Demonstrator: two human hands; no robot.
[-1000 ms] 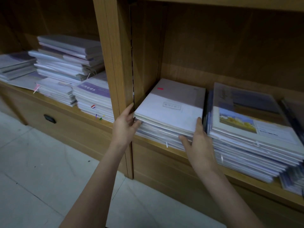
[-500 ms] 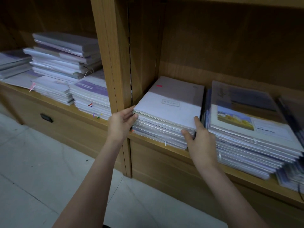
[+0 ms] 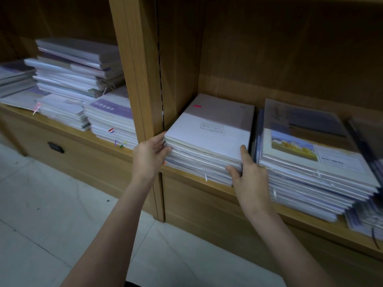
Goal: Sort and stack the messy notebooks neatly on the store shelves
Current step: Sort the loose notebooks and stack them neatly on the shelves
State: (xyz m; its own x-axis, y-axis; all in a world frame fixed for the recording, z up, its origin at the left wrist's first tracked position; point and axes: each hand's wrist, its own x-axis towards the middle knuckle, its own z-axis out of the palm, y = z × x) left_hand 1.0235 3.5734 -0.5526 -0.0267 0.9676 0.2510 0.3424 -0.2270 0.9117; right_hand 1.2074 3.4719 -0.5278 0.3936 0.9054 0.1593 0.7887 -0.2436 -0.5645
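A stack of pale notebooks (image 3: 209, 133) with a small red sticker on top lies at the left end of the right shelf bay. My left hand (image 3: 151, 154) presses its straight fingers against the stack's front left corner, next to the wooden upright. My right hand (image 3: 248, 175) holds the stack's front right corner, forefinger along the right side and thumb against the front edges. To the right sits a taller stack (image 3: 315, 154) topped by a cover with a landscape picture.
The wooden upright (image 3: 136, 79) divides the bays. The left bay holds several uneven notebook piles (image 3: 76, 73) and a stack with a purple band (image 3: 112, 119). A dark-edged pile (image 3: 371, 216) overhangs at far right. The shelf ledge (image 3: 219, 188) stands above a pale tiled floor (image 3: 51, 214).
Both hands stay on the pale stack's front corners. My right hand has slid slightly right along the corner and my left fingers have flattened against the left corner; the stack looks squarer.
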